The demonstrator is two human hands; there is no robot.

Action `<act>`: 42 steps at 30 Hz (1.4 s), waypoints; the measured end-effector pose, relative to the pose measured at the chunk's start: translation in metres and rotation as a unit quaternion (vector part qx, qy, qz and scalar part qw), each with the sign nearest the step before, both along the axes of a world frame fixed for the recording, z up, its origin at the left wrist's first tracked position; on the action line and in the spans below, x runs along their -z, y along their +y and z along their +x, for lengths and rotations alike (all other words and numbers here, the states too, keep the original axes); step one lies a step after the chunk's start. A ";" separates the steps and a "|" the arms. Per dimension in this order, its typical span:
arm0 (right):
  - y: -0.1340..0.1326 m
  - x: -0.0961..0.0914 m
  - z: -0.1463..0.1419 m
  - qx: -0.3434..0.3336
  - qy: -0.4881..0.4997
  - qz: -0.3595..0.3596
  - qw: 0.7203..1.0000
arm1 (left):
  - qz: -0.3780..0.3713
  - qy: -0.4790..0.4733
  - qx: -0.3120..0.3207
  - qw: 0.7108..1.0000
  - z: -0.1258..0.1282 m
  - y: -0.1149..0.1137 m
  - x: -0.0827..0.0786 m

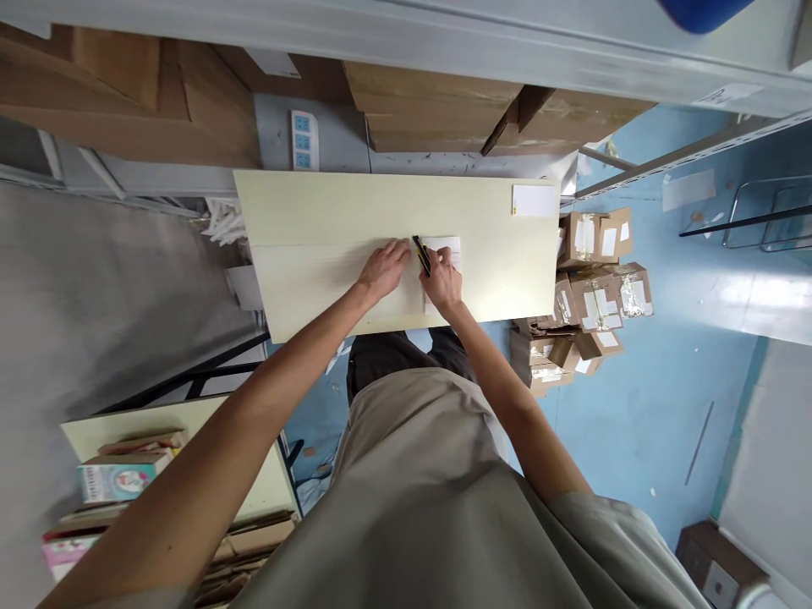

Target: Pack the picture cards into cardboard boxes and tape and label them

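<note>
Pale yellow tabletop (pixel 317 220) fills the middle of the head view, with blue floor (pixel 634 406) beyond its edge and small cardboard boxes (pixel 589 279) piled there, well off to the outer side of the right hand's fingers (pixel 445 257).

The right hand (pixel 442 281) is closed around a black-and-yellow tool (pixel 421 254), perhaps a cutter or a marker; too small to tell. Its long axis runs away from the person's body, leaning a little toward the left hand, with the far end sticking out past the knuckles. It sits between the two hands.

Under and just beyond the right fingers lies a white sheet (pixel 452 245), flat on the tabletop.

The left hand (pixel 382 269) lies palm-down and loosely spread, gripping nothing, its fingertips just beside the tool's far end and near the sheet's edge; whether they touch the sheet cannot be told. Of the two, the right hand is the one on the tool.

A separate white card (pixel 534 200) lies well beyond the right fingers, at the far corner.
</note>
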State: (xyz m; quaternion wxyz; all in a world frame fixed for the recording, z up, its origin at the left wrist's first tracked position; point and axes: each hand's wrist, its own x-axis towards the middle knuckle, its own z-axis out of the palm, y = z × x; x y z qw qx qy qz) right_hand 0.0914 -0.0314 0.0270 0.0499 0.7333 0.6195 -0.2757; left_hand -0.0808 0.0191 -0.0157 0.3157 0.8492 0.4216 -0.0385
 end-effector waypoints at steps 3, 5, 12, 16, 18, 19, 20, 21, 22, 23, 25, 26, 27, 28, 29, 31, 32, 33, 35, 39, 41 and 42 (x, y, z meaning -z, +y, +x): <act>-0.002 -0.007 -0.001 -0.013 -0.004 -0.005 1.000 | -0.006 -0.008 -0.011 1.000 0.001 -0.001 0.003; -0.005 -0.010 -0.002 -0.022 -0.006 -0.005 1.000 | -0.008 -0.010 -0.015 1.000 0.001 -0.001 0.004; -0.017 -0.013 -0.004 -0.057 -0.041 -0.030 0.997 | -0.010 -0.005 -0.030 0.999 0.002 -0.004 0.008; -0.030 -0.016 -0.007 -0.066 -0.054 -0.046 0.995 | -0.005 -0.004 -0.022 1.000 0.003 -0.004 0.009; -0.037 -0.018 -0.008 -0.068 -0.052 -0.054 0.995 | 0.002 -0.002 -0.014 1.000 0.004 -0.004 0.009; -0.042 -0.020 -0.008 -0.070 -0.052 -0.059 0.994 | 0.005 0.000 -0.010 1.000 0.004 -0.003 0.009; -0.046 -0.022 -0.008 -0.074 -0.052 -0.065 0.994 | 0.008 0.001 -0.006 1.000 0.004 -0.003 0.009; -0.050 -0.024 -0.008 -0.080 -0.054 -0.071 0.993 | 0.009 0.002 -0.003 1.000 0.004 -0.002 0.010; -0.054 -0.026 -0.007 -0.085 -0.056 -0.077 0.992 | 0.010 0.002 -0.001 1.000 0.004 -0.002 0.010; -0.058 -0.028 -0.006 -0.092 -0.058 -0.083 0.991 | 0.011 0.003 0.001 1.000 0.004 -0.002 0.010; -0.066 -0.032 -0.004 -0.108 -0.062 -0.096 0.988 | 0.009 0.004 0.002 1.000 0.004 -0.001 0.011; -0.070 -0.034 -0.002 -0.117 -0.063 -0.103 0.986 | 0.007 0.005 0.001 1.000 0.004 -0.001 0.011; -0.073 -0.036 -0.001 -0.126 -0.063 -0.110 0.984 | 0.006 0.006 0.000 1.000 0.004 -0.001 0.012; -0.076 -0.038 0.001 -0.136 -0.064 -0.118 0.982 | 0.004 0.006 -0.002 1.000 0.004 -0.001 0.012; -0.079 -0.041 0.002 -0.145 -0.064 -0.124 0.980 | 0.003 0.006 -0.004 1.000 0.005 -0.002 0.012; -0.084 -0.047 0.002 -0.165 -0.066 -0.137 0.974 | 0.004 0.007 -0.007 1.000 0.006 -0.002 0.011; -0.087 -0.051 0.002 -0.176 -0.068 -0.145 0.971 | 0.006 0.009 -0.008 1.000 0.006 -0.003 0.011; -0.089 -0.055 0.002 -0.188 -0.069 -0.157 0.967 | 0.007 0.013 -0.008 1.000 0.007 -0.003 0.010; -0.092 -0.064 0.000 -0.214 -0.067 -0.197 0.954 | 0.005 0.024 -0.009 1.000 0.008 -0.002 0.008; -0.097 -0.081 0.002 -0.250 -0.058 -0.241 0.936 | -0.015 0.056 -0.010 0.998 0.013 0.002 0.004; -0.099 -0.087 0.007 -0.244 -0.050 -0.225 0.942 | -0.020 0.068 -0.011 0.997 0.015 0.002 0.003; -0.099 -0.091 0.011 -0.236 -0.045 -0.213 0.947 | -0.019 0.072 -0.012 0.997 0.016 0.000 0.002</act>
